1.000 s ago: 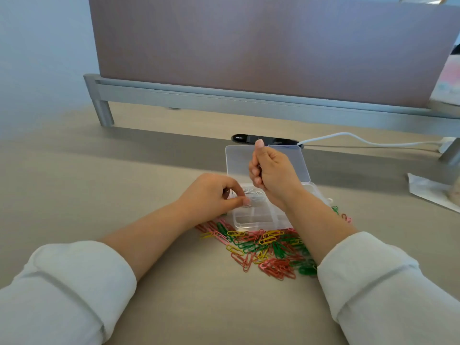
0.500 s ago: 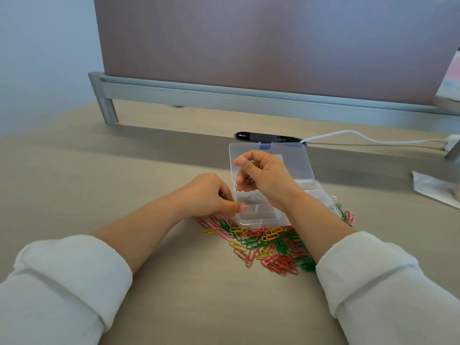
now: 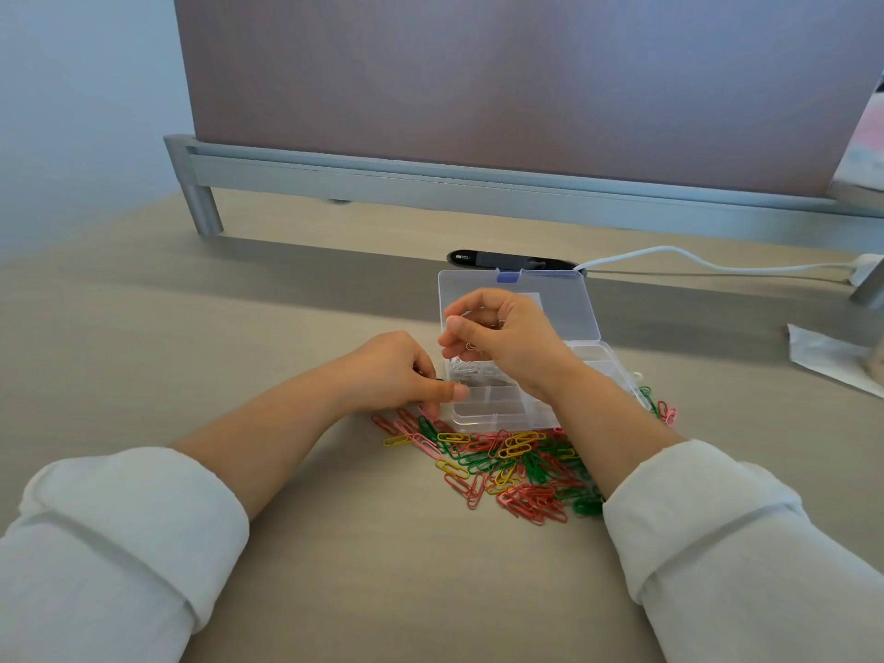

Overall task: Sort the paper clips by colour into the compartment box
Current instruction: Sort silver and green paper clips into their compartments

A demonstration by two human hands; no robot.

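Observation:
A clear compartment box (image 3: 502, 413) stands on the desk with its lid (image 3: 569, 303) open toward the back. White paper clips (image 3: 471, 373) lie in its back-left compartment. A loose pile of red, pink, green and yellow paper clips (image 3: 521, 466) spreads in front of the box. My left hand (image 3: 392, 370) is curled at the box's left wall with its thumb against it, and a green clip shows between its fingers. My right hand (image 3: 507, 337) hovers over the box's back part, fingers curled round a few small clips.
Behind the lid lie a black device (image 3: 502, 259) and a white cable (image 3: 693, 260) running right. A grey-framed partition (image 3: 478, 181) closes off the back of the desk. A white paper (image 3: 823, 354) lies at the right edge. A few clips (image 3: 662, 406) lie right of the box.
My right hand has come down from a raised pose with the forefinger up to a curled pose low over the box. My left hand has stayed at the box's left wall.

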